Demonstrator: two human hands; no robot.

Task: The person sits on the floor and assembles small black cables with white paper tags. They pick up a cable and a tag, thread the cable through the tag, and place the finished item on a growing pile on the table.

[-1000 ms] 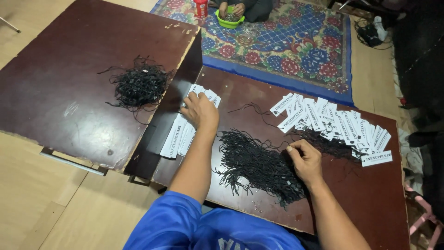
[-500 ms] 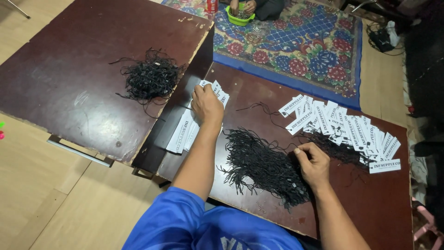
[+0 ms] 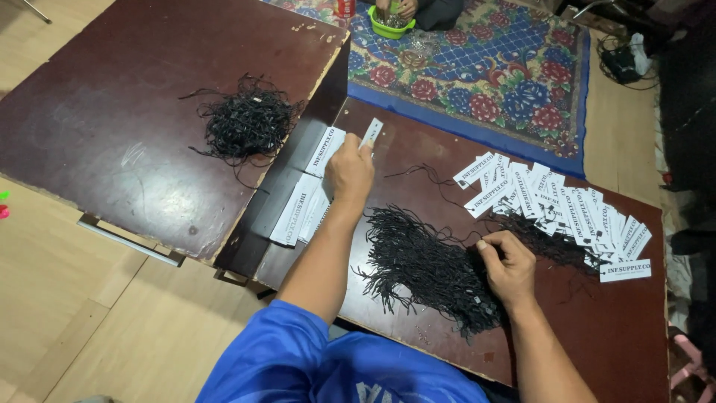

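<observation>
Left hand is pinched shut on one white paper tag, which sticks up past the fingertips and away from the body. Just under and to the left of that hand: a loose stack of the same white tags lying across the gap between the two dark brown worktops. Further left of the hand, well apart, a small tangle of black strings on the left-hand worktop.

Right hand rests on the big pile of black looped strings, fingers curled in with the thumb pressed to them, pinching strands at the pile's right edge. The pile lies between the two hands, on the right-hand worktop. Beyond the right hand, a fanned row of white tags overlapping each other; some strings run under them. One tag lies alone, right of the right hand.

Past the worktops: a patterned rug on the floor, another person's hands at a green bowl on it.
</observation>
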